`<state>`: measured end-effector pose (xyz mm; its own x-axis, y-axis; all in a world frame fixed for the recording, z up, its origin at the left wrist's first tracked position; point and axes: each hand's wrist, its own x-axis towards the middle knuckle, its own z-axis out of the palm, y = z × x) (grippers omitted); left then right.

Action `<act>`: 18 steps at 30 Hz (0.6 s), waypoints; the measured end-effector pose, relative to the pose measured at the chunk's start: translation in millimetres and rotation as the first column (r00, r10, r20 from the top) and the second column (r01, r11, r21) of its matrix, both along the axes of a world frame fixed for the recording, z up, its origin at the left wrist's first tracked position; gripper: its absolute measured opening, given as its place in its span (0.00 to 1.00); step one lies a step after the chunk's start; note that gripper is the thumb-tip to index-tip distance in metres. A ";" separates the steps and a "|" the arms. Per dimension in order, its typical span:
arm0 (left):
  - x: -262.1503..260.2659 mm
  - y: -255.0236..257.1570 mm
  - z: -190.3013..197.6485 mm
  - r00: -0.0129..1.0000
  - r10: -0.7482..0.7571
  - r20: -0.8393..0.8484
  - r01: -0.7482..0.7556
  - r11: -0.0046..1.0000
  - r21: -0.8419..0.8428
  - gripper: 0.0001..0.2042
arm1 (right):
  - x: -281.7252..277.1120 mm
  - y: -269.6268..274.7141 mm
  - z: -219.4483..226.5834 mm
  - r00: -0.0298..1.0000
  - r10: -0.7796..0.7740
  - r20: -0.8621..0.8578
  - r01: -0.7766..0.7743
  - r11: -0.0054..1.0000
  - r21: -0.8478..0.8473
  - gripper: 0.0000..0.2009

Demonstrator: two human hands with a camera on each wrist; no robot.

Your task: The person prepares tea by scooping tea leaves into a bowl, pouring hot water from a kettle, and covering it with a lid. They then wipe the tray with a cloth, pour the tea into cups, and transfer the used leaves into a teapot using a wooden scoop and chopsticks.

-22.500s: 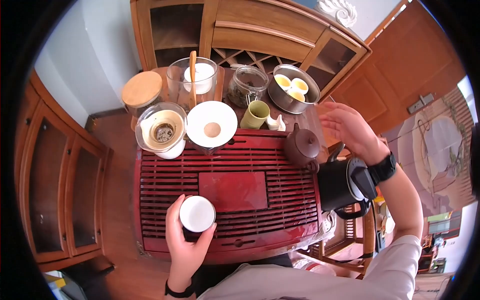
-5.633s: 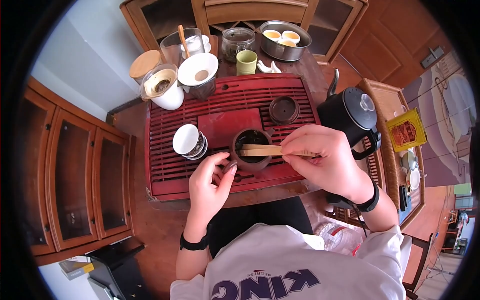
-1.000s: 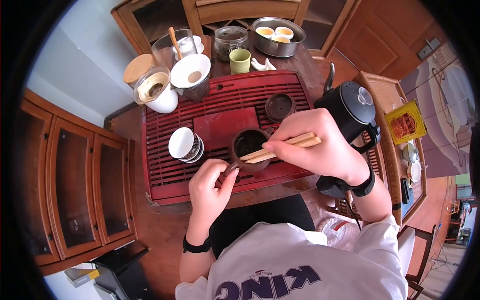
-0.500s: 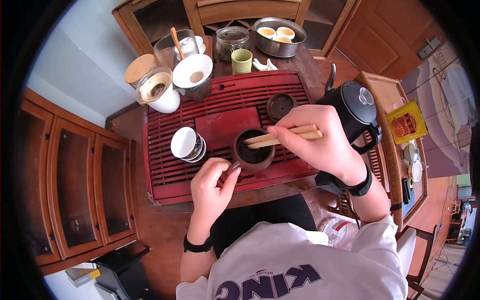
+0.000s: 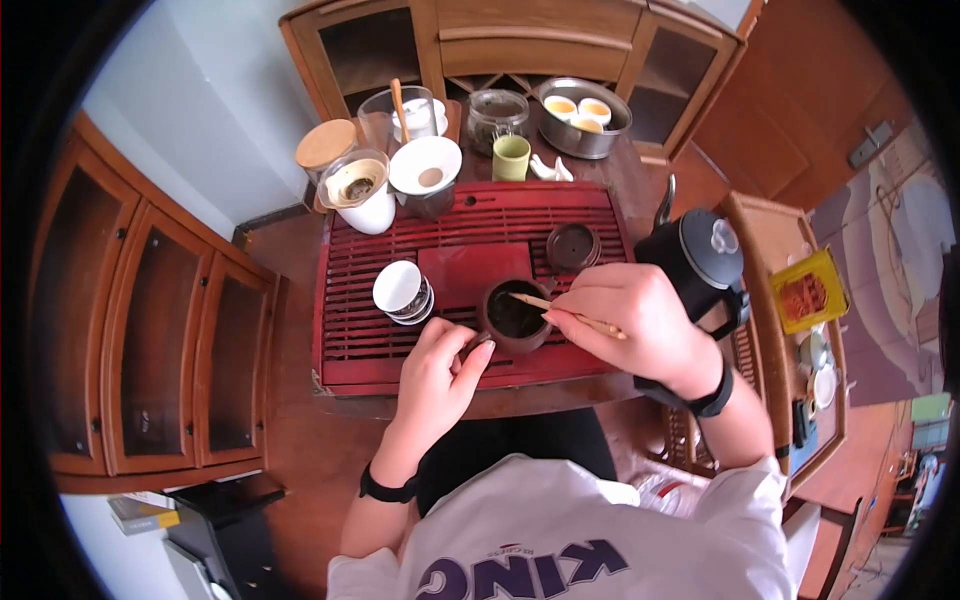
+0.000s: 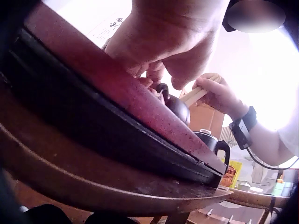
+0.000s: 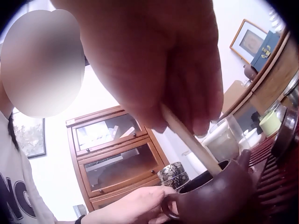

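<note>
A brown clay teapot (image 5: 519, 343) stands lidless near the front of the red slatted tea tray (image 5: 345, 330), dark inside. My left hand (image 5: 438, 372) pinches its handle. Held in my right hand (image 5: 638, 322), light wooden tongs (image 5: 531, 300) slant down with their tips inside the pot; the right wrist view shows the tongs (image 7: 194, 144) passing over the pot's rim. Behind the pot, its round lid (image 5: 573, 246) lies on the tray. Left of the pot is a stack of cups (image 5: 402, 290), the white top one tipped.
A black kettle (image 5: 700, 250) stands right of the tray. Along the back are a white strainer (image 5: 426, 160), a white pitcher with a filter (image 5: 366, 210), a green cup (image 5: 510, 158), a glass jar (image 5: 497, 115) and a metal bowl (image 5: 600, 142) holding cups.
Long before, the lidded teapot stood at the tray's back right and my left hand held a white cup. Recently the tongs shift within the open pot; my left hand keeps its handle.
</note>
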<state>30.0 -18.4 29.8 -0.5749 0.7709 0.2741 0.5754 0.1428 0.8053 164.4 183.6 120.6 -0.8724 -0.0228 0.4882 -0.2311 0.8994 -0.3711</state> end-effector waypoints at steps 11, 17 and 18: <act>-22.1 8.6 24.5 0.731 -0.075 0.679 0.378 0.872 -0.310 0.14 | 9.5 6.2 -7.7 0.996 -0.063 -0.067 0.049 0.979 -0.197 0.04; -22.1 10.8 66.2 0.613 -0.132 0.779 0.361 0.924 -0.128 0.16 | 16.2 23.3 31.5 1.000 0.020 -0.008 -0.021 0.966 -0.259 0.05; -23.5 10.7 79.2 0.601 -0.162 0.783 0.373 0.923 -0.095 0.16 | 16.4 27.3 40.6 0.999 0.013 -0.039 -0.022 0.970 -0.242 0.06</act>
